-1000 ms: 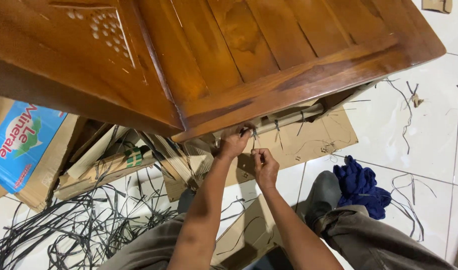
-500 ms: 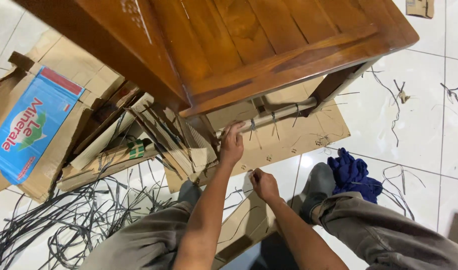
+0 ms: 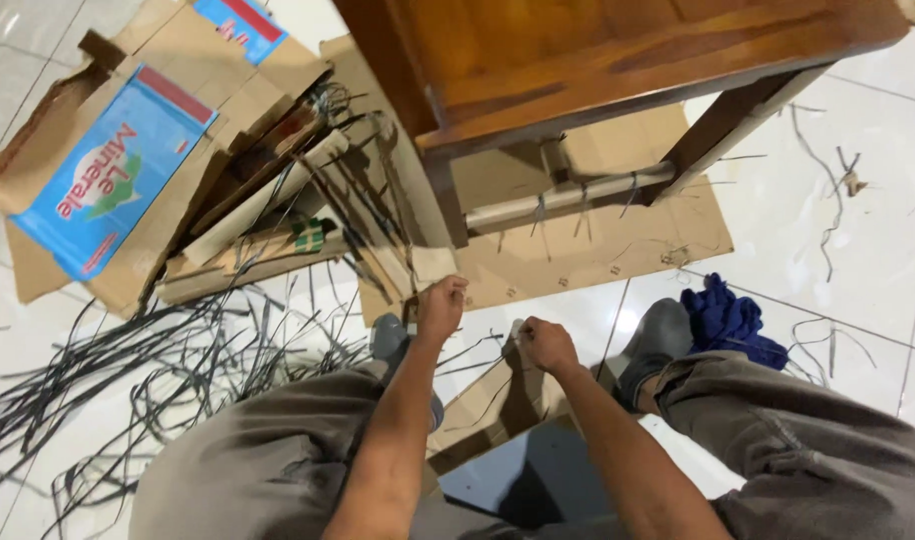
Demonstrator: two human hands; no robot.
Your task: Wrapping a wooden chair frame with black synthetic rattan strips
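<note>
My left hand [image 3: 442,305] is fisted by the cardboard sheet's [image 3: 588,262] edge under the wooden table [image 3: 618,55]; my right hand [image 3: 548,345] is closed too; contents unclear. Loose black straps [image 3: 158,370] nearby could snag my feet.

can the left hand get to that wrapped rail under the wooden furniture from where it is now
Probably yes. The left hand sits on the cardboard edge just below the wrapped rail, and only flat cardboard and a few black ties lie between them; nothing blocks the way.

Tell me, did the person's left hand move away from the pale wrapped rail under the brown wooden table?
Yes. The left hand has dropped from the pale wrapped rail toward the person, down to the flat cardboard sheet's near edge.
</note>
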